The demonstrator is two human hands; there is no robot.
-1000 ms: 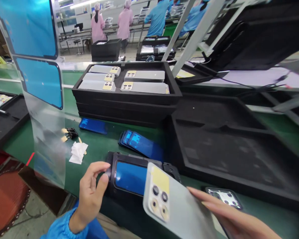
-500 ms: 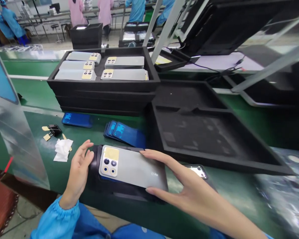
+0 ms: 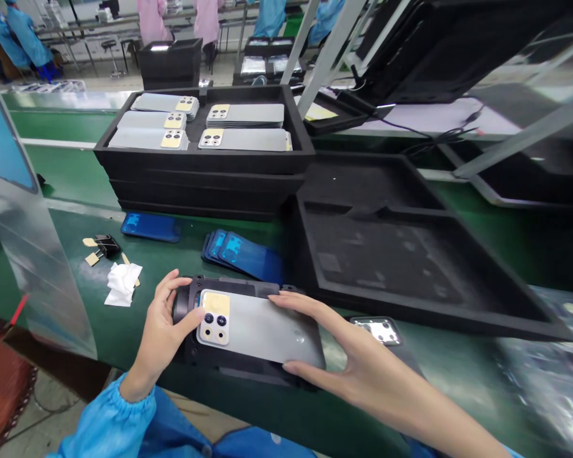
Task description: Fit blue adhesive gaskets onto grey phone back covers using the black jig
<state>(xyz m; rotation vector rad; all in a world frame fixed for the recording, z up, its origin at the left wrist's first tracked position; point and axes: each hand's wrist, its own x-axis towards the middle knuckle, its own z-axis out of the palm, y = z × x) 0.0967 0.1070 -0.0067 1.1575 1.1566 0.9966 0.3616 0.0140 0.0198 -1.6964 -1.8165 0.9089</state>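
Observation:
A silver phone back cover (image 3: 262, 331) with a yellow-filmed camera block lies on a black fixture (image 3: 210, 364) at the table's near edge. My left hand (image 3: 165, 324) curls around the fixture's left end, thumb touching the cover's camera corner. My right hand (image 3: 344, 356) spans the cover's right end, fingers on its far edge and thumb on its near edge. A stack of blue film sheets (image 3: 241, 254) lies just behind the fixture.
A black tray (image 3: 205, 159) holding several silver back covers sits on stacked trays behind. An empty black foam tray (image 3: 401, 254) is at right. A white wipe (image 3: 123, 283), binder clip (image 3: 106, 243) and hanging film strip (image 3: 23, 242) are at left. People work in the background.
The back cover came down from the air onto the fixture, covering the blue film. My left hand has closed onto the fixture's end and my right hand now grips the cover's right end.

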